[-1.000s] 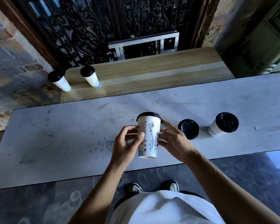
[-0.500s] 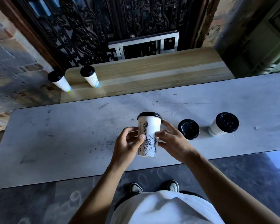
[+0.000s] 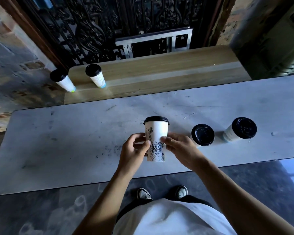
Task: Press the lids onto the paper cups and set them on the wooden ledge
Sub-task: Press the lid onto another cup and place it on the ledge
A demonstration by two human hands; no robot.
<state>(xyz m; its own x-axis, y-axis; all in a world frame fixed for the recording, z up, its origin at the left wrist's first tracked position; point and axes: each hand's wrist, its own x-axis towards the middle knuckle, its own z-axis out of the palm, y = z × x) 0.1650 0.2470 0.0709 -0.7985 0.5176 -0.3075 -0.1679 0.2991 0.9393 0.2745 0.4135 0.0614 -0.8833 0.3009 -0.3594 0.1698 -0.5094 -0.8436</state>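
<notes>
Over the grey counter point(image 3: 58, 141) | left hand point(image 3: 134, 152) + right hand point(image 3: 178, 148) both clasp lidded cup point(image 3: 156, 133) by its sides | step: lid looks seated, carry pending | next: lift, reach forward, set upright on wooden ledge point(image 3: 168, 73) beside two cups point(image 3: 95, 77) already there

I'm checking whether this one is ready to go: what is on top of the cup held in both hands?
A black lid sits on the held cup, between the left hand and right hand. Its far rim and the cup's contents are hidden, so full sealing cannot be confirmed.
</notes>
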